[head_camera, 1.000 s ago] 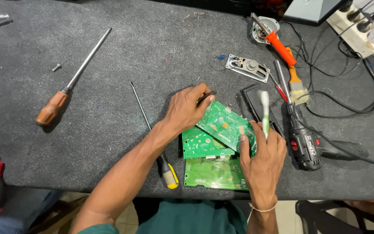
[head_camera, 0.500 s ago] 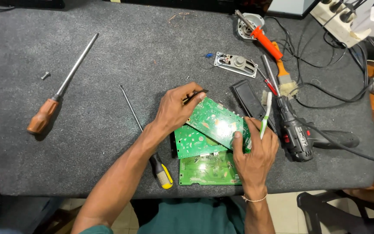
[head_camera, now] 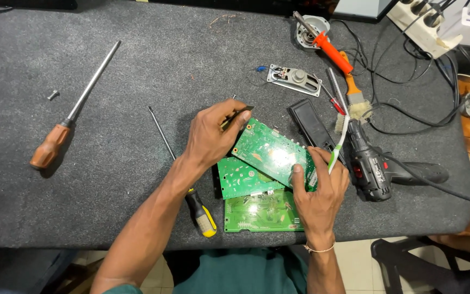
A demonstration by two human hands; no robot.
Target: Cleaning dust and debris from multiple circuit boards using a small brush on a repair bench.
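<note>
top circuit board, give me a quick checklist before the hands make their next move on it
1. Left hand grips the top circuit board at its upper corner: ok.
2. Right hand steadies its lower edge: ok.
3. Toothbrush held in the right hand: ok.
4. Two more circuit boards stacked under it, not flat on the mat: not ok.
5. Small dark tool at the left fingertips, kind: cannot tell.
6. Drill crowds the right hand: not ok.

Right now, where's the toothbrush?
Head view, right of centre: the toothbrush is in the right hand, angled up between the top circuit board and the black drill.
</note>
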